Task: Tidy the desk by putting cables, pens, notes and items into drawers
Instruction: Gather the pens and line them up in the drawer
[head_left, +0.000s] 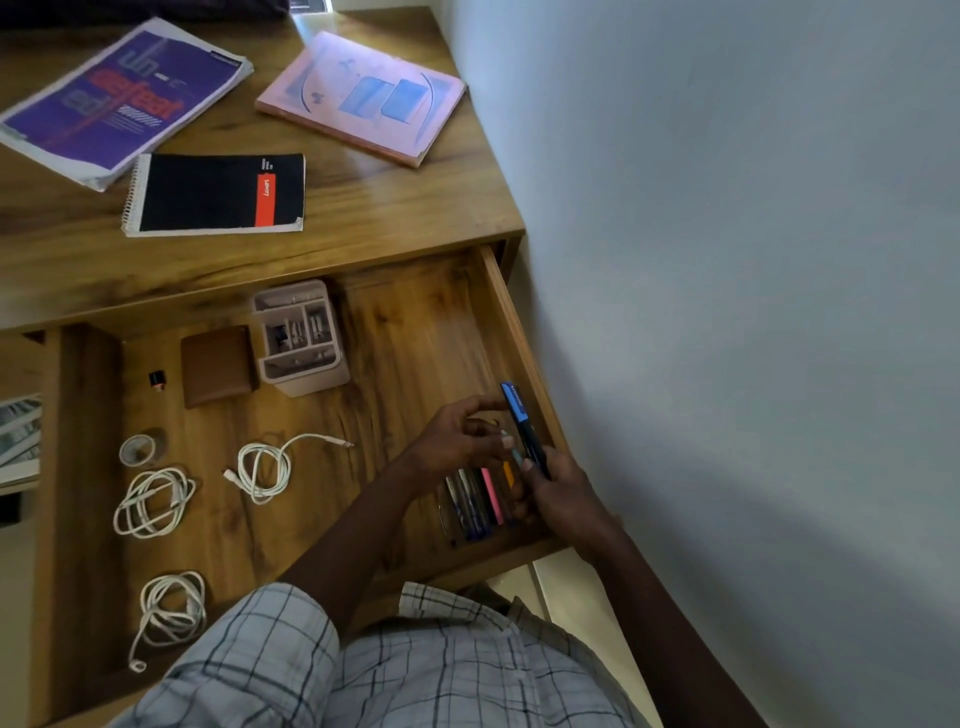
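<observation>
From the head camera, the drawer (515, 332) stood pulled out beneath the tabletop (395, 208). Over the drawer's right front corner, the right hand (558, 496) had its grip closed around the lower end of a blue-and-black pen (523, 428), which tilted up along the drawer's right wall. The left hand (460, 436) hovered just beside it with its fingers curled towards the barrel. Whether its grip actually had hold of anything could not be told. Beneath both hands a row of pens (475, 506) lay side by side on the drawer floor.

The pen looked light, stiff and smooth, likely to roll if dropped loose. A pinch at mid-barrel would probably be best for laying it parallel against the row.

Elsewhere in the drawer lay three coiled white cables (153, 501), a brown wallet (218, 364) and a pale organiser (298, 338). A black spiral notebook (218, 192), a purple book (124, 98) and a pink book (363, 96) remained on the tabletop, flat and easy to lift by an edge.
</observation>
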